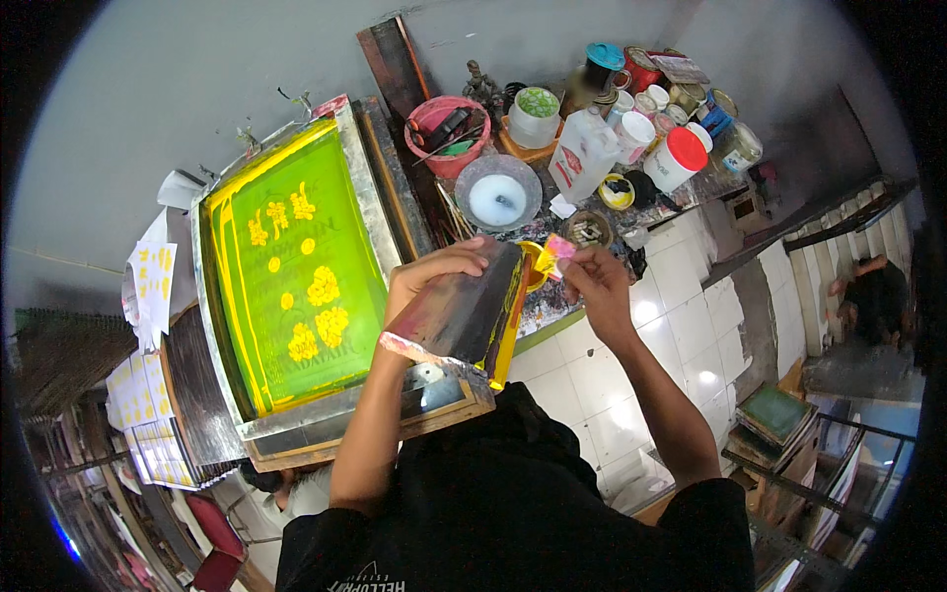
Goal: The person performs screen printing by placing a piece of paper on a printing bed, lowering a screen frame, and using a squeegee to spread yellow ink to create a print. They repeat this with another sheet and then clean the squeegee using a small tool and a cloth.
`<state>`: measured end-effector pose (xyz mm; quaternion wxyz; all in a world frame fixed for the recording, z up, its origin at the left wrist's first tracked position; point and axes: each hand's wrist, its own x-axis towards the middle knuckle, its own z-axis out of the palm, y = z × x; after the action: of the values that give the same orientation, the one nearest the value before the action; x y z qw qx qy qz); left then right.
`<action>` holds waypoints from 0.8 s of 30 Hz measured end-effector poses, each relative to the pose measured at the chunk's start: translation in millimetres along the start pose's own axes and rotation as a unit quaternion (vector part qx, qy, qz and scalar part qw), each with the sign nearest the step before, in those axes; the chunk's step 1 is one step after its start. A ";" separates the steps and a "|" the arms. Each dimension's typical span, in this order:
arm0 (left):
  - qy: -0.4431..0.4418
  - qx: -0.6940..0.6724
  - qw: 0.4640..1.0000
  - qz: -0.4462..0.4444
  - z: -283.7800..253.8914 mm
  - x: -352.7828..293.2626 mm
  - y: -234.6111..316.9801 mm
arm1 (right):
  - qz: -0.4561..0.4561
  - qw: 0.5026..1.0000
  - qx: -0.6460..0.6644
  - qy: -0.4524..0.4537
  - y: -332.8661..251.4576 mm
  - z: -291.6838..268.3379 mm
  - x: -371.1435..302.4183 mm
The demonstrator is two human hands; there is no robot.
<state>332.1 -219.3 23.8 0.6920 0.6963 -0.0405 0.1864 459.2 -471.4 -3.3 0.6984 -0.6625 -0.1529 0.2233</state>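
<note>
My left hand [434, 271] grips a wide screen-printing squeegee [459, 311], tilted in front of my chest. Yellow ink coats the squeegee's right edge. Between the fingertips of my right hand [600, 284] is a small pink scrap [552, 254] smeared with yellow; whether it is card or plastic I cannot tell. Just beside that scrap is a yellow tub [534, 268], partly hidden behind the squeegee. To the left lies a printing screen [363, 168] with a green mesh, yellow flower-like shapes and streaks of yellow ink along its edges.
A cluttered bench holds a pink basin [414, 138], a grey bowl [518, 173] of whitish liquid, a clear jug [584, 158] and several paint pots. Printed sheets [148, 414] lie left of the screen. Other people are partly visible at the lower left and far right [878, 301].
</note>
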 end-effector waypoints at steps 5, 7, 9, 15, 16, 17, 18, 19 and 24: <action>0.018 0.005 1.000 -0.004 6.0 -0.1 2.1 | 0.108 0.991 0.081 -0.016 -21.9 22.1 -1.7; 0.023 0.007 1.000 -0.007 6.9 -0.7 0.8 | 0.096 0.992 0.078 -0.025 -35.9 29.0 -10.8; 0.022 0.011 1.000 0.001 6.0 -0.9 -1.6 | 0.091 0.992 0.075 -0.036 -51.1 35.1 -23.6; -0.003 0.040 0.999 0.007 0.6 0.5 -10.6 | 0.071 0.993 0.068 -0.059 -96.8 51.6 -64.9; -0.014 0.046 0.999 0.012 -0.4 1.3 -11.9 | 0.066 0.994 0.065 -0.058 -103.1 54.0 -68.5; -0.005 0.036 0.999 0.012 0.5 2.5 -13.8 | 0.060 0.995 0.063 -0.056 -108.9 56.0 -72.0; 0.005 0.025 1.000 0.012 1.7 4.1 -15.6 | 0.055 0.995 0.060 -0.055 -114.2 57.6 -74.4; 0.014 0.013 1.000 0.012 2.1 4.9 -16.6 | 0.058 0.995 0.060 -0.054 -119.1 58.6 -76.4; 0.007 0.031 0.999 0.005 1.6 6.2 -17.6 | 0.063 0.995 0.061 -0.048 -136.7 63.7 -85.2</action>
<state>343.6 -218.9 9.1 0.6692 0.7160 -0.0330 0.1957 368.9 -463.7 144.4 0.7139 -0.6154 -0.1304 0.3075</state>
